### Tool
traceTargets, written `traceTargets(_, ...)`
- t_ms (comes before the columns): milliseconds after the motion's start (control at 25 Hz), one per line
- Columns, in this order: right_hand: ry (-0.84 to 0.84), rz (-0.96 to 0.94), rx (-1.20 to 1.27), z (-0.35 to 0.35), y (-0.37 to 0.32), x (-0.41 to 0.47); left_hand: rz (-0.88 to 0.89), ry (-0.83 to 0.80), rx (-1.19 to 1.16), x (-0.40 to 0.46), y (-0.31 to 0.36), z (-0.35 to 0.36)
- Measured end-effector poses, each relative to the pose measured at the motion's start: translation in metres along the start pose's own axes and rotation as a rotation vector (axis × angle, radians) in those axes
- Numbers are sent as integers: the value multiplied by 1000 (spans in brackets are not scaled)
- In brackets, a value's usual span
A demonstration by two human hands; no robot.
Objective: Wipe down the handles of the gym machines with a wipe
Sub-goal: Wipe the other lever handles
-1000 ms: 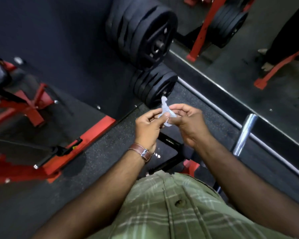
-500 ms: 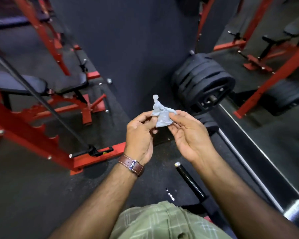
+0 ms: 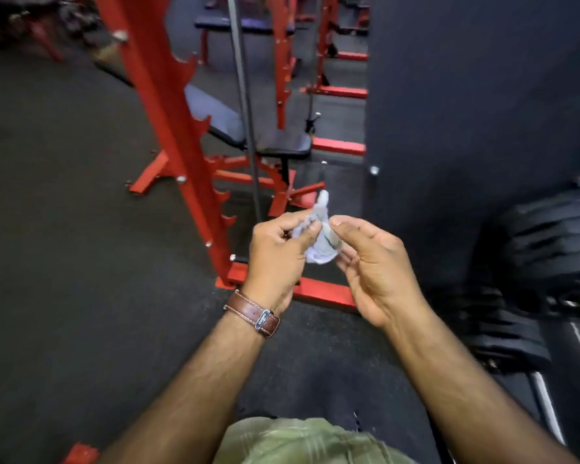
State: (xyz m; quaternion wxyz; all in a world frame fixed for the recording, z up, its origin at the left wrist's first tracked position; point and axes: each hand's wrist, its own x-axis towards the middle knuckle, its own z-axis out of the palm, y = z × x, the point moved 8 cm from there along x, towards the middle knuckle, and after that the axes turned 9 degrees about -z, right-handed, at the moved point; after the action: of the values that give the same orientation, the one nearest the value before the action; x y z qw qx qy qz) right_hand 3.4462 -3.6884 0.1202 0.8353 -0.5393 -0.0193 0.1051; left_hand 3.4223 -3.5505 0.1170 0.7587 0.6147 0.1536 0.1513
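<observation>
We hold a crumpled wipe [image 3: 320,244] btwn both hands at chest height: left hand [image 3: 279,259] fingers pinch it, right hand [image 3: 374,262] thumb & fingers curl round it. Red rack [image 3: 168,128] behind.

Open dark floor [image 3: 64,262] on the left; ahead blocked by red rack upright [image 3: 168,128], thin black bar [image 3: 245,105] and bench [image 3: 248,132]; dark wall panel [image 3: 466,112] and stacked plates [image 3: 549,242] close off the right.
</observation>
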Motion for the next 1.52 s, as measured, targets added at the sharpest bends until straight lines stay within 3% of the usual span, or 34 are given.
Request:
traceTargets(160,-181,35,-97,90,25,13,20,103,8,5,24,-76)
traceTargets(400,-352,119,-72,260,104,13,38,610,-124,0,57,-261)
traceTargets(640,-599,101,-99,403,177,-16,111,976,-200,-46,72,-404)
traceTargets(760,-761,222,-114,455,223,-45,123,1114,-318,-73,64,-457)
traceTargets(880,-957,315,-172,506,261,-62,144,1204,-423,-86,64,-497)
traceTargets(1000,-1103,334,-210,545,282,-68,162,1271,-355,-87,71,-523)
traceTargets(1240,-1384,502,-225,626,321,-69,264,1613,-490,-89,67,-569)
traceTargets(1400,-1470,450,-224,667,349,-76,376,1781,-668,-99,47,-593)
traceTargets(1520,-1677,270,-294,707,379,-99,428,1907,-728,-110,39,-627)
